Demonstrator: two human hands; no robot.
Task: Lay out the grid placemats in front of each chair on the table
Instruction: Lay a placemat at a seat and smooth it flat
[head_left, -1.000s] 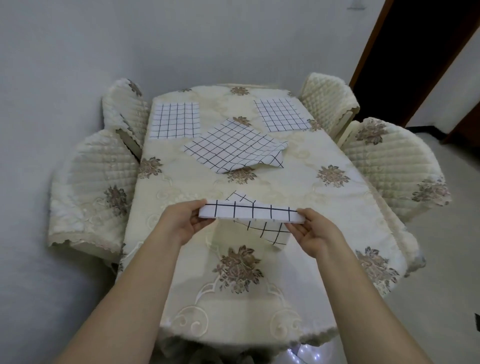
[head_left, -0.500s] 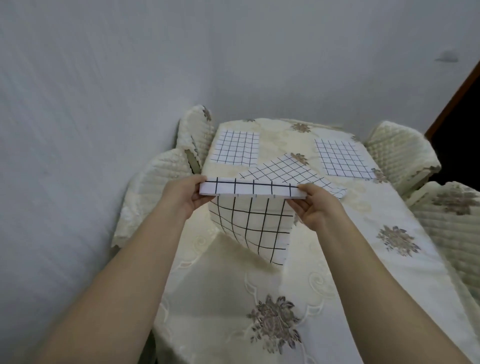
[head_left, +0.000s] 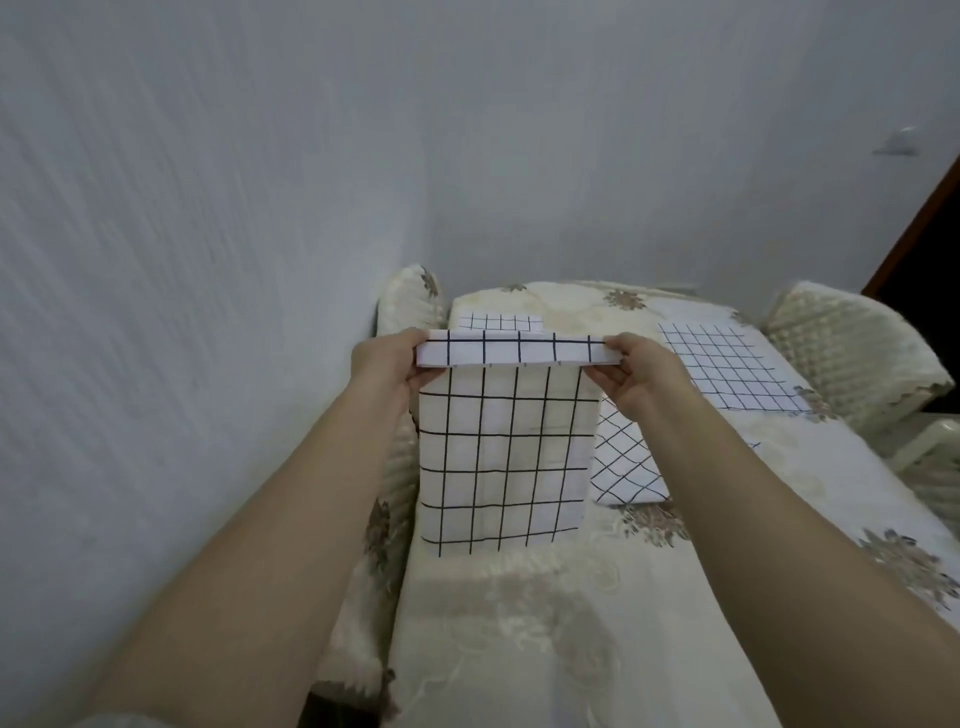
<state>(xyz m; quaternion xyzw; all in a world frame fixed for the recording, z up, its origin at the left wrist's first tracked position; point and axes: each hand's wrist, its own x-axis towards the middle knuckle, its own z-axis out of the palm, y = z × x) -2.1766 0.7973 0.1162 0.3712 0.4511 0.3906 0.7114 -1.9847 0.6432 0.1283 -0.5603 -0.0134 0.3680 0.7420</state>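
Held placemat (head_left: 506, 457): hanging above table (head_left: 519, 649), top edge folded over.
Left hand (head_left: 387, 364): pinching top left corner.
Right hand (head_left: 641, 376): pinching top right corner.
Far-right placemat (head_left: 727, 366): flat on table.

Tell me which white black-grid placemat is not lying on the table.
The white black-grid placemat hanging from the left hand and right hand, which pinch its folded top edge. The far-left, far-right and middle mats lie on the cream floral tablecloth.

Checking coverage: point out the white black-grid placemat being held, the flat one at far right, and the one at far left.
Held white black-grid placemat (head_left: 506, 457): head view, middle of hanging panel.
Far-right flat grid placemat (head_left: 727, 369): head view, its centre.
Far-left grid placemat (head_left: 498, 322): head view, visible strip above held one.
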